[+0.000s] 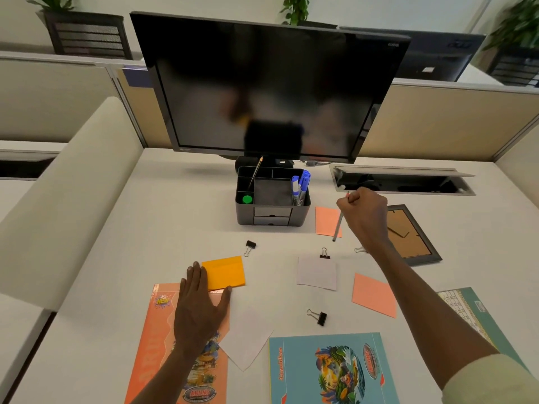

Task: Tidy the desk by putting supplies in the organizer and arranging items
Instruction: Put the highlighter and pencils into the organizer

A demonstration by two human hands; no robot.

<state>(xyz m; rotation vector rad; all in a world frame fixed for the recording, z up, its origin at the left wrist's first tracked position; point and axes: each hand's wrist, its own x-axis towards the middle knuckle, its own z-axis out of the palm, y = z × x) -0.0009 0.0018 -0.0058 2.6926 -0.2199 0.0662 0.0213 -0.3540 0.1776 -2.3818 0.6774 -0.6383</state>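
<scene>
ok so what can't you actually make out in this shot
- Head view, monitor: screen reflection blurred.
- Organizer drawers: closed, contents hidden.
- Picture frame: partly behind the right hand and forearm.
- Teal booklet: cut off by the right arm.
- Orange booklet: partly under the left hand.

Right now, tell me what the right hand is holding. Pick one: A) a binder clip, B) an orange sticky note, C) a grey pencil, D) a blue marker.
C: the right hand is closed in a fist around a grey pencil, which hangs point down over the desk just right of the organizer.
</scene>
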